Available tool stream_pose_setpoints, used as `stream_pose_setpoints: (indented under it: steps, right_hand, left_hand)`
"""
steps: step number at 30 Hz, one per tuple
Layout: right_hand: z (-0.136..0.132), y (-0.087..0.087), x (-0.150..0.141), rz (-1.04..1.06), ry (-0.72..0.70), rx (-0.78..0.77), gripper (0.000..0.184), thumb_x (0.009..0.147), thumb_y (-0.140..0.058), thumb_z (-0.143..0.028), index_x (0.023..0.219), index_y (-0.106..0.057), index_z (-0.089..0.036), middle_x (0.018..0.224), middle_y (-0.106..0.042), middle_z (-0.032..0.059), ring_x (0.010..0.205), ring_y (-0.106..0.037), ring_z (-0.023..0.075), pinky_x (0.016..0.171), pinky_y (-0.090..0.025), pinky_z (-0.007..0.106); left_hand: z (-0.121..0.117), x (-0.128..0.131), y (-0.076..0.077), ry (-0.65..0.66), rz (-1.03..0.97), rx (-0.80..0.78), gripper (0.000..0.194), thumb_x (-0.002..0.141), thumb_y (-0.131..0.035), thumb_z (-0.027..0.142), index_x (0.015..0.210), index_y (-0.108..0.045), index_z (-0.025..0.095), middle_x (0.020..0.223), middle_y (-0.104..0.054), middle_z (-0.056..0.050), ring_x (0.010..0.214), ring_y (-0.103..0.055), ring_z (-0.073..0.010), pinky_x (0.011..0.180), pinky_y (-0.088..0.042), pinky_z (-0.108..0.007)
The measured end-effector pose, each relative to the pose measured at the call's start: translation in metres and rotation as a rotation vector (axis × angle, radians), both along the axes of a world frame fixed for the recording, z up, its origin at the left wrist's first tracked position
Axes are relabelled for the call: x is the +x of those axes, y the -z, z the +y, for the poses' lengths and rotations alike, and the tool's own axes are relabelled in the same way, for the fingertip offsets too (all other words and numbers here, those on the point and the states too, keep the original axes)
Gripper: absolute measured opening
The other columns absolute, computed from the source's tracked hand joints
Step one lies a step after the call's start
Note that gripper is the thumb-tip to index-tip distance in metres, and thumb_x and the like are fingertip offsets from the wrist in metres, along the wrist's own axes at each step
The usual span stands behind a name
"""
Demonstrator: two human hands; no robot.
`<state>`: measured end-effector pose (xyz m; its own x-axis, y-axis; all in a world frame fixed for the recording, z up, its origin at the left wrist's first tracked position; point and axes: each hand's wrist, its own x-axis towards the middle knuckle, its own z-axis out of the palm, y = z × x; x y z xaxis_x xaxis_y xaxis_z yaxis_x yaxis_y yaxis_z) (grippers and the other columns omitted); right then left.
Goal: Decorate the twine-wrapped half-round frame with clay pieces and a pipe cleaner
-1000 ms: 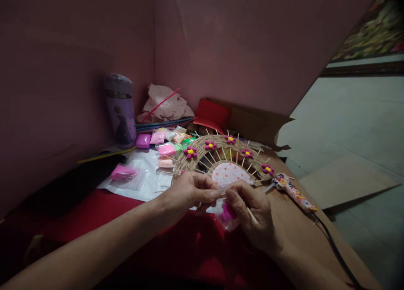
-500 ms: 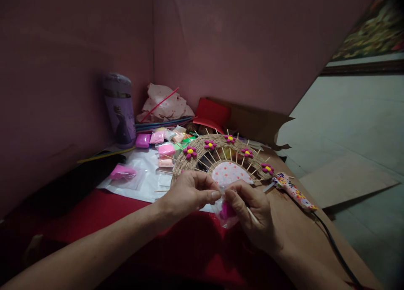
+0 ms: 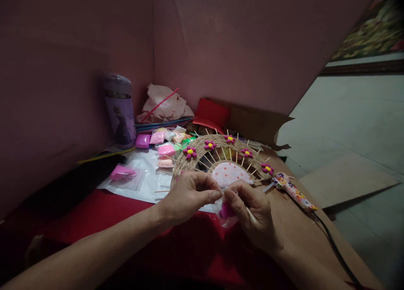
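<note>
Between both hands hangs a small clear plastic bag (image 3: 229,222) with a lump of magenta clay (image 3: 226,211) in it. My left hand (image 3: 192,193) pinches thumb and forefinger together at the top edge of the bag. My right hand (image 3: 252,208) grips the bag's other side and also has a pale thin stick (image 3: 251,215) tucked in its fingers. Just beyond lies a half-round piece wound with twine (image 3: 217,139), with thin sticks radiating through it. Magenta clay flowers with yellow centres (image 3: 190,152) sit on the twine. Its middle is a dotted cloth half-circle (image 3: 231,173).
A floral-covered glue gun (image 3: 295,192) lies at right on brown cardboard (image 3: 303,235), its cord trailing forward. Several clay packets (image 3: 166,150) and an opened pink packet (image 3: 123,172) rest on white plastic. A purple tumbler (image 3: 120,113), crumpled cloth (image 3: 167,104) and red item (image 3: 212,114) stand behind.
The hands stay almost in the same place, still pinched at the top of the bag. The bag has shifted very slightly; everything else is unmoved.
</note>
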<state>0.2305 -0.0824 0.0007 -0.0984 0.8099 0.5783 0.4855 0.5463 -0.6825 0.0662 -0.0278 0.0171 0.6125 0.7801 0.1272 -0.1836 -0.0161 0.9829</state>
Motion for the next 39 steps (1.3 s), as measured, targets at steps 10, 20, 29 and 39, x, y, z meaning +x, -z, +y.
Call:
stream_pose_setpoints:
  steps: [10, 20, 29, 39]
  right_hand:
    - [0.0001, 0.0003, 0.0001, -0.009, -0.003, 0.032, 0.022, 0.090, -0.051, -0.024, 0.069, -0.055, -0.019, 0.051, -0.050, -0.0055, 0.043, -0.044, 0.0070, 0.044, -0.035, 0.019]
    - [0.0000, -0.0018, -0.0015, 0.028, -0.009, -0.016, 0.025, 0.089, -0.052, -0.031, 0.067, -0.053, -0.018, 0.052, -0.050, -0.0041, 0.043, -0.046, 0.0075, 0.043, -0.036, 0.019]
    - [-0.0012, -0.0037, -0.0029, 0.018, -0.020, 0.015, 0.025, 0.089, -0.052, -0.027, 0.065, -0.053, -0.019, 0.052, -0.055, -0.0035, 0.043, -0.049, 0.0081, 0.043, -0.038, 0.019]
    - [-0.0014, -0.0040, -0.0031, 0.015, -0.019, 0.036, 0.025, 0.089, -0.052, -0.025, 0.065, -0.053, -0.019, 0.051, -0.053, -0.0041, 0.042, -0.047, 0.0077, 0.042, -0.037, 0.019]
  left_hand:
    - [-0.0005, -0.0003, 0.0040, 0.030, 0.016, 0.064, 0.013, 0.071, -0.065, 0.023, 0.073, -0.061, 0.010, 0.063, -0.055, 0.001, 0.058, -0.045, -0.0070, 0.055, -0.034, -0.021]
    - [-0.0024, -0.0010, 0.0010, 0.017, 0.027, 0.104, 0.012, 0.073, -0.064, 0.023, 0.074, -0.062, 0.011, 0.066, -0.056, 0.000, 0.061, -0.047, -0.0083, 0.058, -0.037, -0.023]
    - [-0.0031, -0.0002, 0.0030, -0.011, 0.048, 0.086, 0.016, 0.071, -0.067, 0.026, 0.075, -0.064, 0.010, 0.070, -0.061, -0.003, 0.065, -0.053, -0.0111, 0.062, -0.042, -0.025]
    - [-0.0051, 0.0001, 0.0010, -0.021, 0.033, 0.155, 0.016, 0.074, -0.066, 0.026, 0.077, -0.063, 0.010, 0.073, -0.062, -0.004, 0.069, -0.056, -0.0127, 0.066, -0.046, -0.027]
